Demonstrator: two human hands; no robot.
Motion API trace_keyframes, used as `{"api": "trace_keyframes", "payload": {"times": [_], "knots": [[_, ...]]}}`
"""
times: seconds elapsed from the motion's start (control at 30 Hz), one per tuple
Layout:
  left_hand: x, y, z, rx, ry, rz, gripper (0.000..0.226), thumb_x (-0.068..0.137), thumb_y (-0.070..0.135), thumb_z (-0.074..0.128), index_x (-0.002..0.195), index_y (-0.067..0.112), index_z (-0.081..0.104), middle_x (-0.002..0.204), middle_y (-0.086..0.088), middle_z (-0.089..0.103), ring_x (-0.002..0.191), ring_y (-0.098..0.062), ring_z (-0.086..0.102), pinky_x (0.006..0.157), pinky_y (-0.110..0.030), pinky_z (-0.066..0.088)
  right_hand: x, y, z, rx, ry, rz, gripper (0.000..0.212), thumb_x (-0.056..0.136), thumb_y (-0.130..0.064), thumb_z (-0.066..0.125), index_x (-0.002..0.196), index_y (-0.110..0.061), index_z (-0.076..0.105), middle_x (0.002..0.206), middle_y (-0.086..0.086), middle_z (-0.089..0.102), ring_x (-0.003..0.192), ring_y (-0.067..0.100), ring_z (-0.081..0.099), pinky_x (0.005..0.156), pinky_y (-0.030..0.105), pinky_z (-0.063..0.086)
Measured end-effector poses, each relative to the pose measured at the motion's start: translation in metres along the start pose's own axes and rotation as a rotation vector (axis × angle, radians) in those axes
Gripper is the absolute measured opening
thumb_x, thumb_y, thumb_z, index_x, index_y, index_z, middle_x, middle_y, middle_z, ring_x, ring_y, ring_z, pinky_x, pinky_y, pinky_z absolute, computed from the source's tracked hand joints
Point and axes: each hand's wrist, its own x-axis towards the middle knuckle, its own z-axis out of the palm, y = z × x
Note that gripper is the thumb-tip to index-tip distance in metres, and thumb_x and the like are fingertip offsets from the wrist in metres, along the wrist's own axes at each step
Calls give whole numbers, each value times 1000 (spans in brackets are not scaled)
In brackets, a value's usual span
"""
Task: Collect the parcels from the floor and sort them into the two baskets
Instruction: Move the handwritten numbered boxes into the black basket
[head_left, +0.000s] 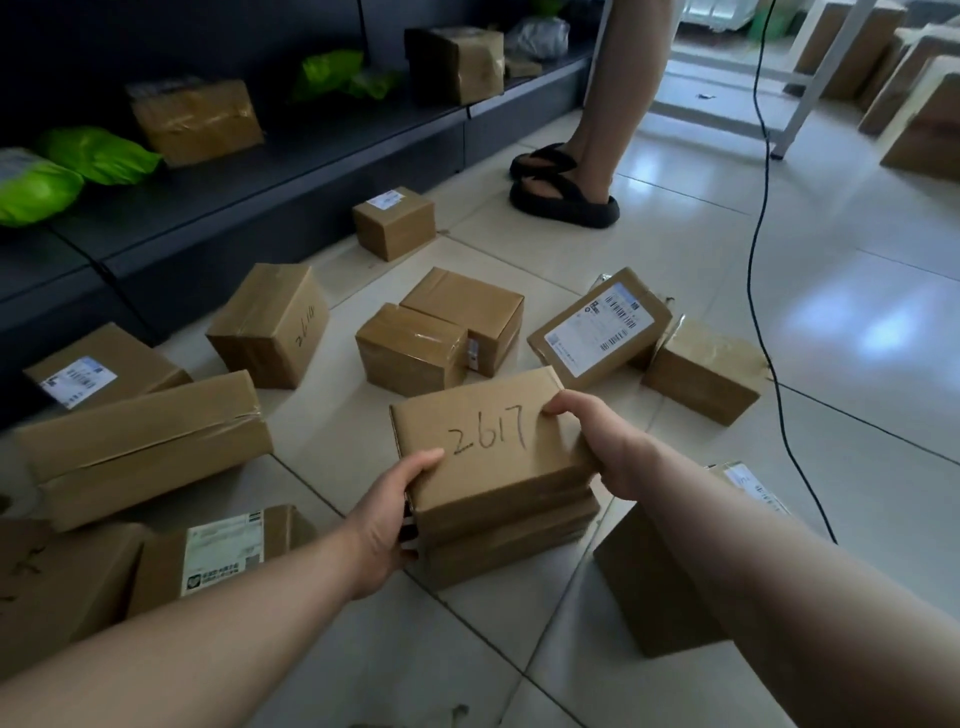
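A flat cardboard parcel marked "2617" (488, 441) lies on top of another flat parcel (509, 545) on the tiled floor. My left hand (392, 514) grips the stack at its near left corner, thumb on the top face. My right hand (597, 441) grips the top parcel's right edge, thumb on top. Several more brown parcels lie scattered around: one marked "2614" (270, 325), a long one (145, 447), a labelled flat one (602, 327). No basket is in view.
A dark low shelf (311, 171) runs along the left with boxes and green bags (98, 153) on it. Another person's legs in black sandals (566, 200) stand at the back. A black cable (758, 270) trails across the floor on the right. More boxes (924, 114) stand far right.
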Motion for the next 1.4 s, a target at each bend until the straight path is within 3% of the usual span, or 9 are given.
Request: {"api": "trace_keyframes", "payload": {"times": [0.2, 0.37, 0.5, 0.67, 0.8, 1.0, 1.17, 1.33, 1.4], "knots": [[24, 34, -24, -34, 112, 303, 54, 70, 52, 59, 112, 20, 64, 108, -12, 70, 108, -33, 59, 89, -41, 45, 17, -3, 21, 224, -80, -103, 10, 92, -32, 50, 91, -26, 59, 94, -4, 61, 84, 12, 54, 65, 24, 34], [51, 37, -31, -140, 150, 380, 37, 83, 47, 55, 109, 22, 64, 102, -6, 72, 105, -28, 61, 88, -40, 46, 45, 3, 42, 350, -37, -211, 18, 96, -31, 50, 87, -23, 63, 85, -5, 65, 78, 9, 58, 72, 23, 42], [59, 39, -28, -222, 176, 344, 26, 93, 38, 48, 103, 22, 66, 92, 1, 76, 99, -21, 64, 87, -35, 46, 61, 9, 52, 344, 14, -295, 28, 99, -38, 46, 87, -25, 67, 73, -17, 71, 68, -5, 64, 65, 16, 45], [25, 42, -23, -403, 227, 162, 23, 92, 38, 50, 90, 23, 68, 75, 1, 76, 71, -16, 72, 66, -28, 46, 35, -2, 67, 305, -34, -209, 27, 99, -43, 41, 94, -29, 64, 91, -8, 64, 86, 8, 57, 74, 25, 41], [-29, 57, -27, -523, 230, 42, 23, 90, 42, 53, 90, 25, 69, 76, -2, 76, 69, -18, 71, 63, -28, 46, -9, -29, 70, 270, -59, -133, 25, 97, -46, 42, 101, -29, 60, 98, -4, 60, 90, 13, 55, 73, 28, 39], [-140, 126, -33, -576, 340, -36, 29, 85, 47, 60, 103, 26, 69, 89, -3, 77, 78, -19, 71, 64, -30, 50, -111, -97, 74, 258, -65, 7, 76, 72, -71, 55, 131, -23, 56, 124, 4, 60, 110, 20, 57, 82, 33, 45], [-263, 216, -27, -637, 369, -53, 32, 83, 48, 61, 102, 24, 70, 91, -7, 77, 86, -25, 68, 66, -33, 47, -218, -192, 62, 228, -116, 15, 46, 90, -58, 50, 119, -24, 64, 110, 0, 69, 98, 14, 62, 72, 28, 44], [-408, 323, -29, -698, 400, 27, 31, 85, 46, 61, 101, 20, 69, 75, -8, 75, 77, -27, 67, 64, -35, 49, -350, -306, 59, 144, -184, -77, 52, 90, -59, 48, 125, -21, 57, 109, -2, 61, 96, 12, 55, 67, 25, 37], [-470, 357, -32, -705, 448, 57, 30, 84, 47, 61, 97, 20, 67, 70, -9, 74, 81, -30, 65, 66, -37, 47, -401, -342, 58, 96, -235, -107, 61, 87, -65, 48, 131, -21, 50, 117, 2, 57, 103, 18, 53, 78, 30, 41]]}}
